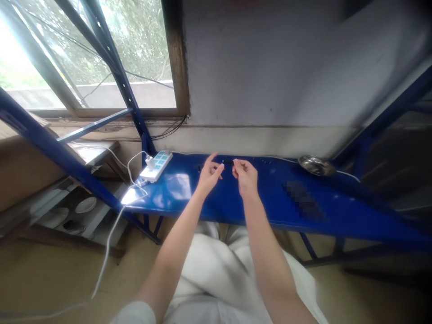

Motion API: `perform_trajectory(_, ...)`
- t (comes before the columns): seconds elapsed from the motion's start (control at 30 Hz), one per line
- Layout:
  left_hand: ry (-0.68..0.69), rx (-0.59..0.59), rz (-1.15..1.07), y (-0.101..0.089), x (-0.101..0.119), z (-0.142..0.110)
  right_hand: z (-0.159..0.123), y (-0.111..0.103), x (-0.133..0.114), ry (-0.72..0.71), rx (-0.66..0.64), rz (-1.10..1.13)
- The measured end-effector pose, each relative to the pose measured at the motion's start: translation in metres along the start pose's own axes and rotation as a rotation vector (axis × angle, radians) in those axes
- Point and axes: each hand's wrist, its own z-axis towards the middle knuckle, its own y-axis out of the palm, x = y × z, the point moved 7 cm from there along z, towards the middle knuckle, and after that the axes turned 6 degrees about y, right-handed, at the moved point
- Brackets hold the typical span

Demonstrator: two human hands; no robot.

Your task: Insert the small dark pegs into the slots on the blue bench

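Above the blue table [270, 198], my right hand [247, 177] pinches one end of a short, thin black stick-like piece [227, 161] between thumb and fingers. The piece points left, toward my other hand; its exact kind is too small to make out. My left hand [209, 176] is just left of it, index finger stretched out and thumb apart, with nothing visible held. A small dark object [199, 168] lies on the table beside the left hand, partly hidden by it. A few tiny pale bits [266, 161] lie behind my right hand.
A white power strip [155, 166] with a plugged-in charger and white cable stands at the table's left end. At the right are a shiny metal bowl [316, 165] and a blurred dark object [303, 200]. Blue metal posts [124, 85] frame the table; a wall rises behind.
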Motion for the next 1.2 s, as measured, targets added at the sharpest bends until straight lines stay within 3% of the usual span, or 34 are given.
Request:
perform_trajectory(0.27,0.078,0.036,0.045,0.007,0.021,-0.017,-0.021,0.005,-0.007,0.021,-0.037,-0.01)
perform_trajectory(0.73,0.026,0.09,0.079,-0.002,0.018,-0.028,-0.033,0.012,-0.01,0.026,-0.05,0.0)
perform_trajectory(1.2,-0.024,0.136,0.018,-0.001,0.009,-0.031,-0.039,0.009,-0.01,-0.029,-0.011,-0.151)
